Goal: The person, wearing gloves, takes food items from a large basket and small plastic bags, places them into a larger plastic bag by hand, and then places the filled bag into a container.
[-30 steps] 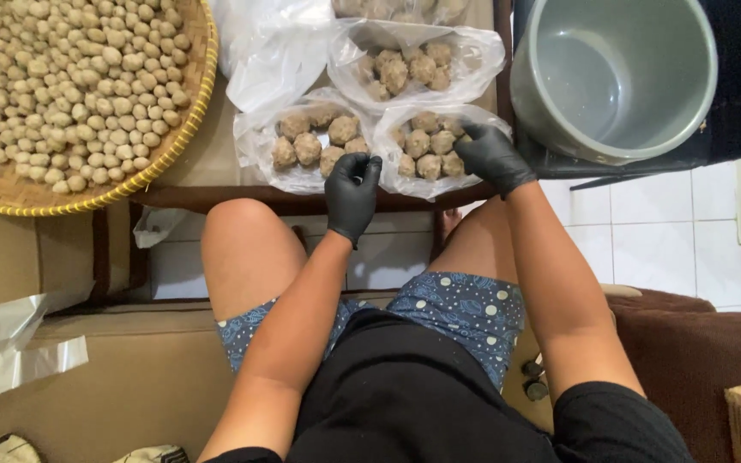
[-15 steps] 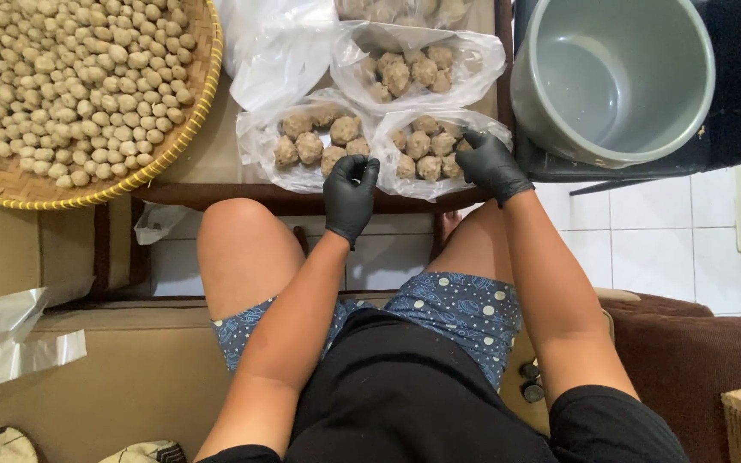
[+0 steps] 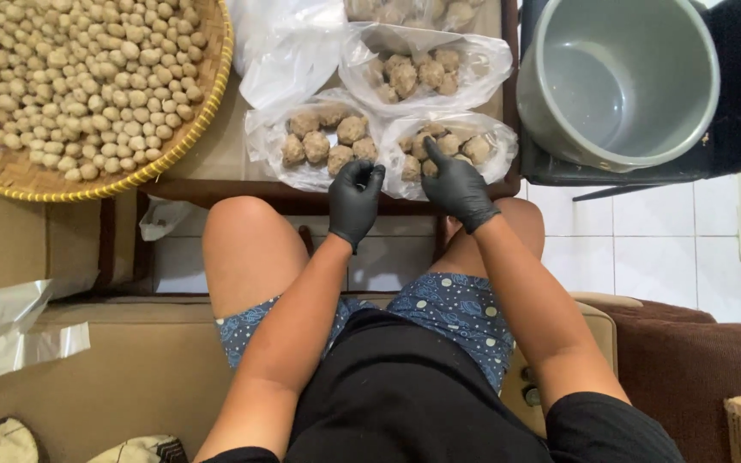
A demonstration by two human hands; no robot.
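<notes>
Since earlier, right hand (image 3: 456, 184) is shifted inward; both fingertips are pinched on the meatball bag (image 3: 449, 147) mouth, left hand (image 3: 355, 195) alongside. Risk: thin plastic tears, meatballs spill.

home food-prep corner | woven tray of meatballs (image 3: 87, 86) | tiled floor (image 3: 645, 249)

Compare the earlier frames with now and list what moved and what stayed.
The right hand slid from the far right edge of the near-right bag of meatballs toward its middle, closing in on the left hand. The left hand stayed pinching plastic at the bag's near-left edge. The other bags, woven tray and grey pot kept their places.
</notes>
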